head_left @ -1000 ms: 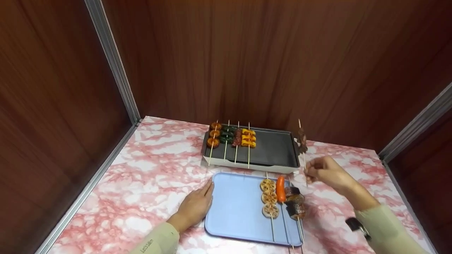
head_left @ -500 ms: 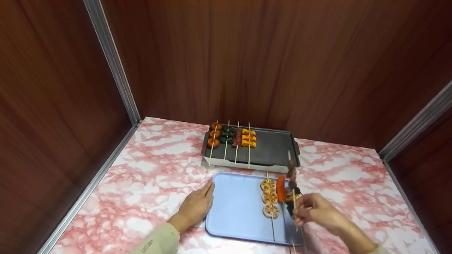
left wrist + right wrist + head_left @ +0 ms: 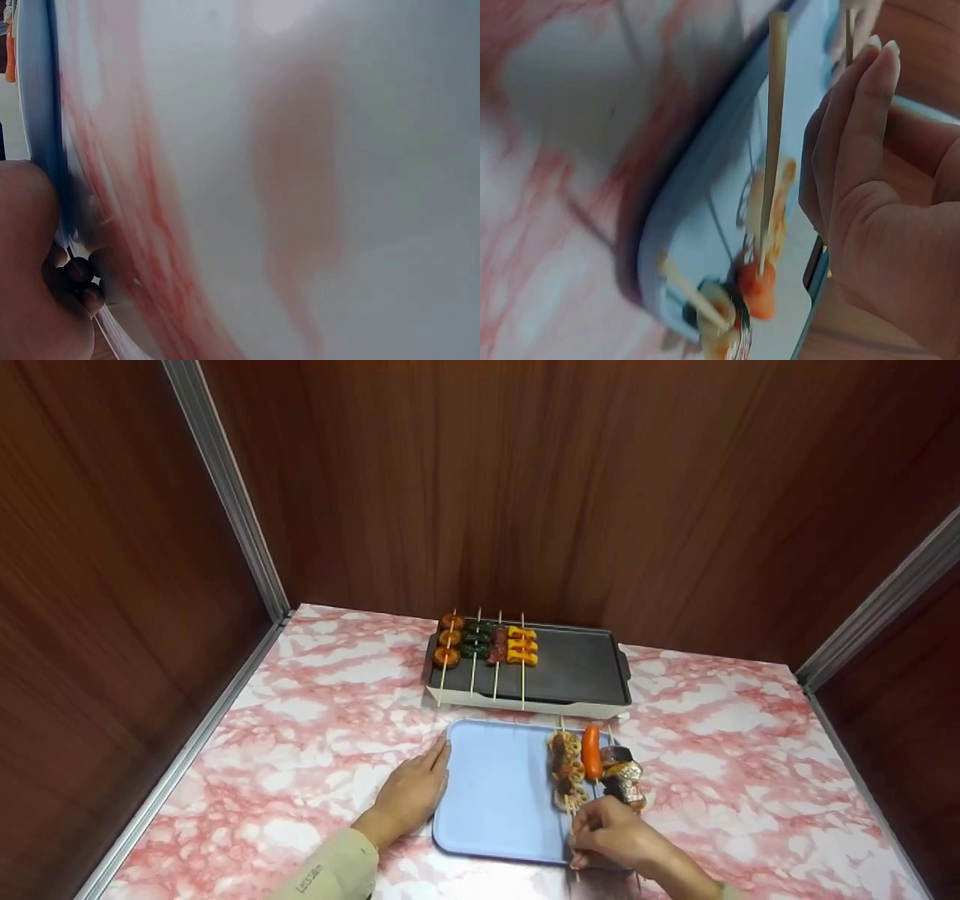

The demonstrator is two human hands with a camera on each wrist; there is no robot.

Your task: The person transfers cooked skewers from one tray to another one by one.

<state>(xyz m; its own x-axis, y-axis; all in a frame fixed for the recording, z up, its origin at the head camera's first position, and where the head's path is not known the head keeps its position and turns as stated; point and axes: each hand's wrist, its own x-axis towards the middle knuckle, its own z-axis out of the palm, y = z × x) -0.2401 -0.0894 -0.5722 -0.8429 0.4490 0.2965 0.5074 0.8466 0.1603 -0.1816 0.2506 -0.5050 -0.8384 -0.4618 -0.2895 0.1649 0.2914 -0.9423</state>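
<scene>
In the head view, my right hand [image 3: 611,836] pinches the bare stick end of a brown meat skewer [image 3: 561,754], which overlaps the lotus root skewer [image 3: 577,772] on the right part of the blue tray [image 3: 495,795]. Its stick also shows at my fingertips in the right wrist view. Just right of it lie an orange-red sausage skewer [image 3: 591,751] and a dark and silvery chunk skewer [image 3: 622,780] at the tray's right edge. My left hand [image 3: 412,791] rests at the tray's left rim, fingers fairly straight.
Behind the tray stands a dark grill plate [image 3: 577,664] on a pale base. On its left half lie skewers of orange-brown rounds [image 3: 448,637], dark green pieces [image 3: 476,637], red meat [image 3: 498,646] and yellow pieces [image 3: 523,646]. Wood-look walls enclose the marbled table [image 3: 315,712].
My right hand has carried the meat skewer from beside the grill's right end, leftward and toward me, to over the lotus root on the tray. My left hand has stayed at the rim.
</scene>
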